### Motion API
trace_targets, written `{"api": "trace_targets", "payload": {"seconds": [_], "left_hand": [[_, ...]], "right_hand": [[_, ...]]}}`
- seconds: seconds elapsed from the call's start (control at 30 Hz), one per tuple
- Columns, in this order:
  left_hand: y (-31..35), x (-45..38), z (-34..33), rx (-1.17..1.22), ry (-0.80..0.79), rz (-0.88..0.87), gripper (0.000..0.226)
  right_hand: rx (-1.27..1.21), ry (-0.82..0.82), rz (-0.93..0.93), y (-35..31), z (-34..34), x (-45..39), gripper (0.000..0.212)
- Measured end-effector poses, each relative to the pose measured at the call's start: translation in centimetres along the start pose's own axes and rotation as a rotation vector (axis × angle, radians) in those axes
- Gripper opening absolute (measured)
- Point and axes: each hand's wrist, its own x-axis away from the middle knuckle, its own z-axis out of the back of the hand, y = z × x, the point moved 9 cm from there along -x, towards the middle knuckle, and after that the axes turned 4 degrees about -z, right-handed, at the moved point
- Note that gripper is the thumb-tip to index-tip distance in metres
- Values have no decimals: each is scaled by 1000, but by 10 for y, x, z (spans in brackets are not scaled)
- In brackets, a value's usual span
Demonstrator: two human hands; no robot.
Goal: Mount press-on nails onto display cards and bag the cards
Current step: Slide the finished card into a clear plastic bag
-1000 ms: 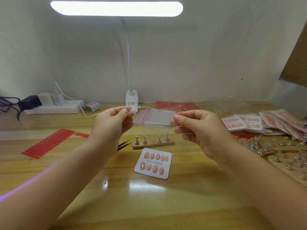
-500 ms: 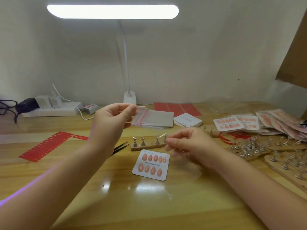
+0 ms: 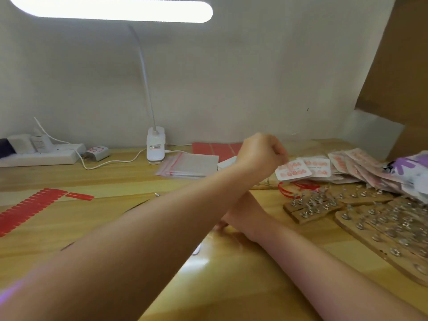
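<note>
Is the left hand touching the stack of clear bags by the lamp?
Apart. Head view: the left hand is raised right of the bag stack, with bare table between.

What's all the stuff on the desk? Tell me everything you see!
lamp: one, white, back of the desk, lit.
power strip: one, white, far left.
clear bags: a stack, red-edged, beside the lamp.
red strips: many, left side.
red sheets: a few, behind the bags.
nail cards: several, white with pink nails, right side.
wooden boards: several, with metal pegs, right.
left hand: curled, reaching across toward the cards; holding anything unclear.
right hand: low on the desk, mostly hidden under the left arm.
</note>
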Motion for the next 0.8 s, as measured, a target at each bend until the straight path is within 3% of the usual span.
{"api": "trace_targets", "payload": {"seconds": [0.07, 0.13, 0.33, 0.4, 0.57, 0.7, 0.8], "left_hand": [[2, -8, -23, -34, -64, 15, 7], [-3, -12, -38, -55, -105, 66, 9], [-7, -15, -57, -217, -222, 106, 29], [-8, -16, -58, -272, -234, 92, 23], [-13, -16, -60, -335, -243, 77, 42], [-10, -18, -61, -371, -236, 59, 17], [-6, -19, -58, -438, -196, 45, 15]], "right_hand": [[50, -5, 46, -2, 4, 5, 30], [44, -30, 46, 2, 7, 8, 13], [5, -92, -82, 27, -4, -2, 32], [52, -113, -81, 31, -7, -3, 44], [64, -107, -77, 36, -8, -6, 45], [15, -114, -93, 44, -11, -10, 45], [23, -135, -76, 45, -14, -10, 46]]}}
